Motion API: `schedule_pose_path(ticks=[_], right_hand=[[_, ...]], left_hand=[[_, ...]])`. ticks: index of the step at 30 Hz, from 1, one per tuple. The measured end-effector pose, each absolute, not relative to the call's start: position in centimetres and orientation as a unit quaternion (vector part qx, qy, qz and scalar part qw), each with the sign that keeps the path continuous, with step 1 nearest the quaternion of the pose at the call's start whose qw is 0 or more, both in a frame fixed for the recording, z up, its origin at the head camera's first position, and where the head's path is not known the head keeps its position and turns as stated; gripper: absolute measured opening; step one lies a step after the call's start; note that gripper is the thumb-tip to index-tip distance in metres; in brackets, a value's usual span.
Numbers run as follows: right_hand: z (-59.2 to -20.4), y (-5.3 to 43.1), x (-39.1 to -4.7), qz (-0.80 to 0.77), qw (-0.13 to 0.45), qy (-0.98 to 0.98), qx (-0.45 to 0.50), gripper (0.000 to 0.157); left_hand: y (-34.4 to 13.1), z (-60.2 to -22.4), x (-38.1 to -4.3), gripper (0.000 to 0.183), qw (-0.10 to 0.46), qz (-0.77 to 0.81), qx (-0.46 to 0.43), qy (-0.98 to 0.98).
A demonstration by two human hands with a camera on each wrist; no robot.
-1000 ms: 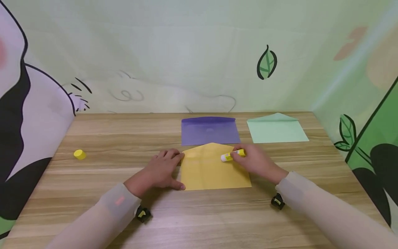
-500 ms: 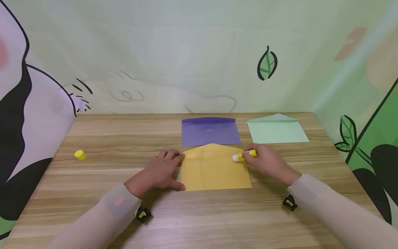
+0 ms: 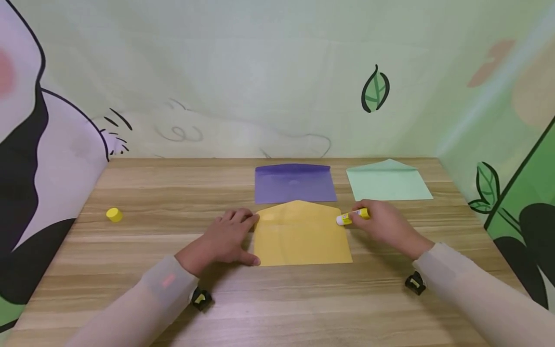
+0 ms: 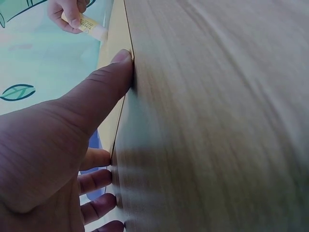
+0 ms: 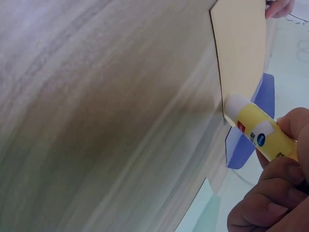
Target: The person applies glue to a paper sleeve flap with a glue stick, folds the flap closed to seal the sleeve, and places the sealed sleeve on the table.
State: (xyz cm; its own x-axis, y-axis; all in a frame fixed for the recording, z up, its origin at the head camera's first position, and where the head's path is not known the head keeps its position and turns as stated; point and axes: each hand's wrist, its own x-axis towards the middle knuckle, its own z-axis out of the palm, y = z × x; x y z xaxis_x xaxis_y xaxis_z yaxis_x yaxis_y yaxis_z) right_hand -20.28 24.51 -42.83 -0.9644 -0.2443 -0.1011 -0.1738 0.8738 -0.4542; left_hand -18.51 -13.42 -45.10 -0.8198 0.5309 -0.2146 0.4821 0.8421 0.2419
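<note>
A yellow envelope (image 3: 301,238) lies on the wooden table with its flap unfolded away from me. My left hand (image 3: 223,238) rests at its left side, thumb on the near left corner and fingertips at the far left edge. The left wrist view shows that thumb (image 4: 108,82) pressing the envelope's edge, the fingers spread. My right hand (image 3: 386,224) grips a yellow glue stick (image 3: 355,216) without its cap. The white end of the glue stick (image 5: 241,107) is right at the envelope's right edge, near the flap fold.
Behind the yellow envelope lie a purple envelope (image 3: 295,185) and a mint green envelope (image 3: 390,183), side by side. The yellow cap (image 3: 114,215) stands far left on the table (image 3: 173,193). A printed backdrop (image 3: 243,82) rises along the table's far edge.
My right hand has slid the glue stick rightward along the flap area, from inside the yellow envelope to its right edge. My left hand has stayed in place.
</note>
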Motion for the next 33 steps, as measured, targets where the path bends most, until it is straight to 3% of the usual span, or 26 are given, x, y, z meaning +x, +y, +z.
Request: schedule_pose_path(ticks=[33], right_hand=[[-43.3, 22.7, -20.9, -0.274, 0.1, 0.946, -0.14, 0.03]], left_hand=[[-13.3, -45.2, -18.8, 0.111, 0.149, 0.082, 0.27, 0.948]])
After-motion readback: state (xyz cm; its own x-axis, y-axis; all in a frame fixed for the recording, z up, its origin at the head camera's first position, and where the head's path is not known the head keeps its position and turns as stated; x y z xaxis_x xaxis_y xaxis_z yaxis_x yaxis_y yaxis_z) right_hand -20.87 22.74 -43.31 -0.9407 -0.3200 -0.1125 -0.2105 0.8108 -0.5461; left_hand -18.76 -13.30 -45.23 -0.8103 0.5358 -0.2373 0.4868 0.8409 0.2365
